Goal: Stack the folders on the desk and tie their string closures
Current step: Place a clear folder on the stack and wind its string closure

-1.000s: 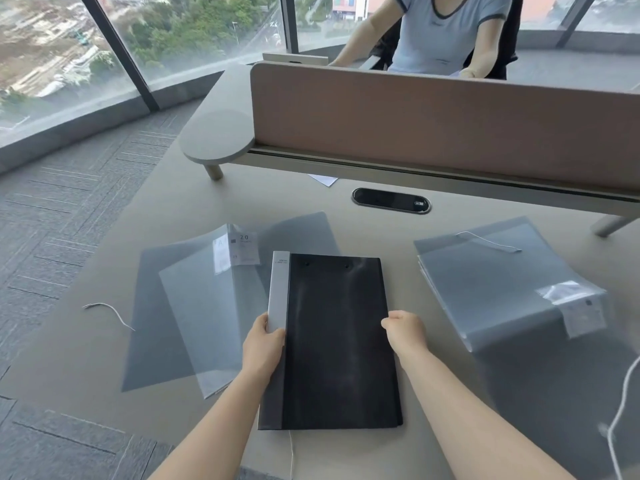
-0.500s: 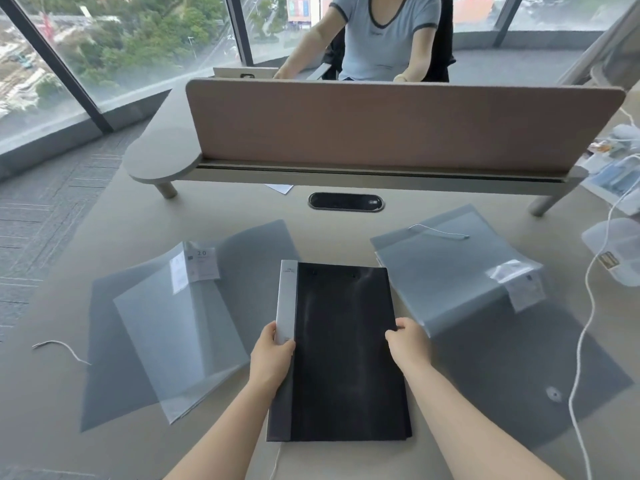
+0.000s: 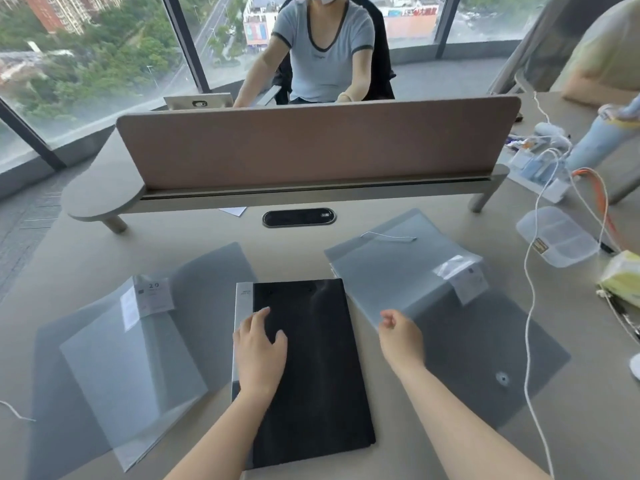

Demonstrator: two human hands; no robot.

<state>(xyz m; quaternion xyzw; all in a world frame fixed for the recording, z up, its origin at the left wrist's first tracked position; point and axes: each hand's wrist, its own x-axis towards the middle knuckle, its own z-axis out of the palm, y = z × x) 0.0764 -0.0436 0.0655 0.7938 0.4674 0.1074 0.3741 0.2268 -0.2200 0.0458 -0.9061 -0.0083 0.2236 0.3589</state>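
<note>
Black folder [image 3: 311, 368]: lies flat at lower centre of the frame on the tabletop [image 3: 433, 216], its grey spine strip along its left edge.
Left hand [image 3: 258, 355]: rests palm down on the black folder near the spine, fingers straight and slightly spread; it holds nothing.
Right hand [image 3: 401, 337]: lower centre-right, just right of the black folder's edge and over the near corner of the right folder; fingers loosely curled and blurred, nothing visibly held; contact with either folder cannot be told.
Left folder [image 3: 131, 368]: translucent grey, lower left of the frame, cover fanned open, a white label near its top.
Right folder [image 3: 408, 271]: translucent grey, centre right, a white label at its right corner; a dark sheet with a round button spreads below it toward lower right.
String [image 3: 388, 236]: white, lies loose on the top edge of the right folder.
Second string [image 3: 15, 412]: white, at the left edge of the frame, on the tabletop, apart from the left folder.
Divider [image 3: 311, 147]: brown panel across the upper centre; another person sits behind it.
Box [image 3: 557, 237]: clear plastic, right of the frame, with a white cable crossing it.
</note>
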